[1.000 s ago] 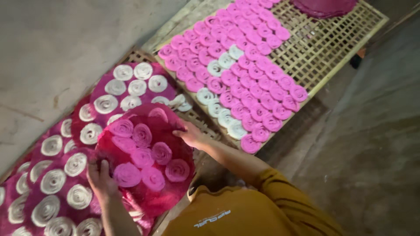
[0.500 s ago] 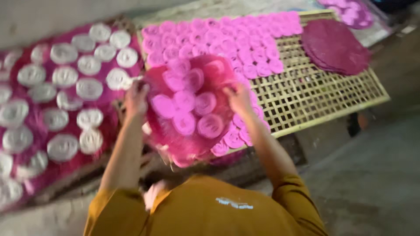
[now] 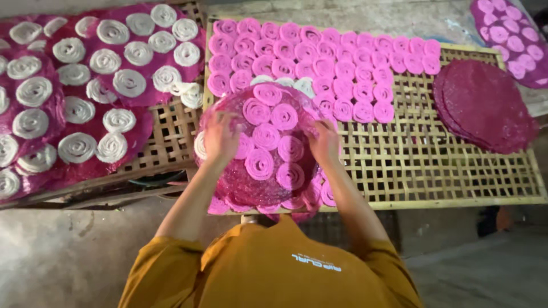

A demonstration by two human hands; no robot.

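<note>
Both hands gripped round magenta mat [image 3: 260,188] of pink spirals – left hand [image 3: 220,137] and right hand [image 3: 324,141] pinching its edges, over near-left of bamboo rack [image 3: 434,171]. Far-left rows of rack filled; right half bare, stack of empty mats [image 3: 485,105] waiting.

There is one view only, so no part of the scene is shared. It looks from above and behind a person in a yellow shirt [image 3: 274,268], down over the shoulders and forward. The shirt fills the bottom edge, very near. The hands [image 3: 220,137] sit at mid-frame, fairly near. Beyond them a bamboo rack [image 3: 445,165] runs to the right edge and a second rack [image 3: 165,137] to the left. Concrete floor [image 3: 63,256] shows below.
</note>
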